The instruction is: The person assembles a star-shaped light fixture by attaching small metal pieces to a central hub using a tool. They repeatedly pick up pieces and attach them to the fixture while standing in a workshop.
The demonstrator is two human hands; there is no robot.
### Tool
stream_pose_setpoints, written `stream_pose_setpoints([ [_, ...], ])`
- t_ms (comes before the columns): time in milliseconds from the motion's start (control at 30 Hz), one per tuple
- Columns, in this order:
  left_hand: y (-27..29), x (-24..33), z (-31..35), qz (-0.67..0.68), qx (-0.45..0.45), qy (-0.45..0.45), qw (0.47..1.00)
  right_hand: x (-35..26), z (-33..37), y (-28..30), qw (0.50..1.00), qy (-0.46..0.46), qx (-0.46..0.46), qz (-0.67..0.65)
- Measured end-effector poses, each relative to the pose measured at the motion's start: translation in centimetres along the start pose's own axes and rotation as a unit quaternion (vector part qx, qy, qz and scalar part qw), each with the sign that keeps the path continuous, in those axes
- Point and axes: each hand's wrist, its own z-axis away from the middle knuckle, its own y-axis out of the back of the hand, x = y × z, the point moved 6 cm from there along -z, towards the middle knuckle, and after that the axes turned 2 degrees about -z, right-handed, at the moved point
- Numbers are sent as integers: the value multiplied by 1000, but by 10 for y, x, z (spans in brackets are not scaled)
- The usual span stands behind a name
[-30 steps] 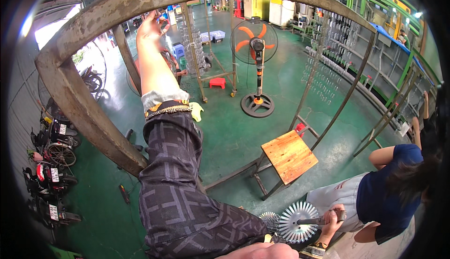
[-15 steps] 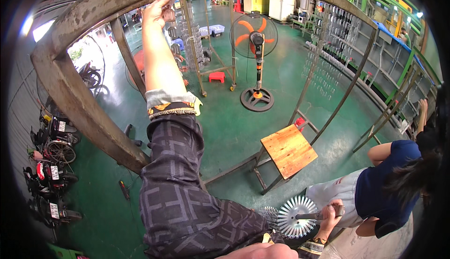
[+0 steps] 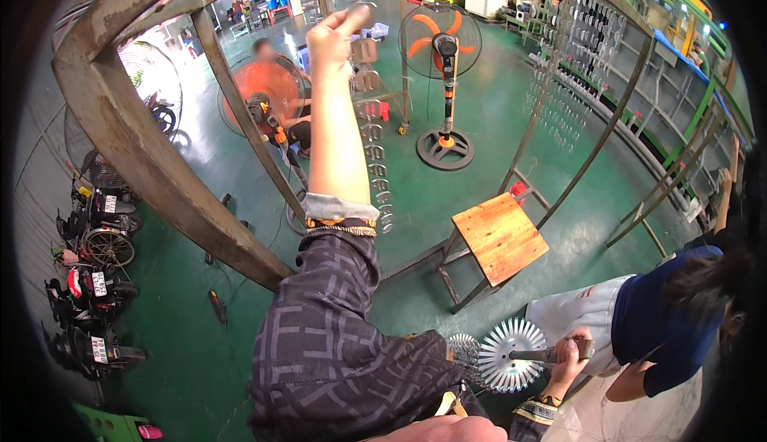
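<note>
Pinched at the fingertips of the raised left hand (image 3: 339,33): a small grey part (image 3: 362,12), blurred, too small to tell its shape. Fingers curled tight, thumb pressed against them, nothing of the palm showing. Held high and far out, at the top of a hanging column of small metal parts (image 3: 377,158) strung one below another just right of the forearm. Hard to tell whether already hooked to the column or only touching it.

Lower right, near the picture's bottom edge: the right hand (image 3: 569,356), wrapped in a fist round a dark rod (image 3: 534,354). On the rod's far end, a silvery finned disc (image 3: 505,354), face toward the camera, with a second, smaller finned disc (image 3: 462,351) just beside it on the left, partly behind the dark patterned sleeve (image 3: 335,346).

Just right of that fist, a co-worker (image 3: 639,322) in a blue top and pale trousers, bent low.

Beyond the discs, a wooden-topped stool (image 3: 499,236) on the green floor (image 3: 495,122), set against a slanting metal strut. Farther back, a pedestal fan (image 3: 443,38) with orange blades on a round base. Behind the raised forearm, a second orange fan (image 3: 268,90), blurred. Across the upper left, a thick rusty curved frame (image 3: 136,154). Along the left edge, parked motorbikes (image 3: 92,282) in a row.
</note>
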Motion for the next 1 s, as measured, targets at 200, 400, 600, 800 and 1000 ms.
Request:
stream_pose_setpoints([
  [200,-30,-28,73,6,-44,54,998,1,3,3,1000,6,-10,1],
  [400,-53,-61,144,65,-146,140,977,-3,4,4,1000,13,-2,-6],
  [600,-76,-103,209,64,-236,203,948,-2,6,7,999,29,-14,5],
  [800,-86,-143,284,82,-291,297,906,-4,8,8,1000,5,9,-7],
  [1000,-76,-187,360,1,-343,361,867,-8,5,2,1000,16,-2,10],
])
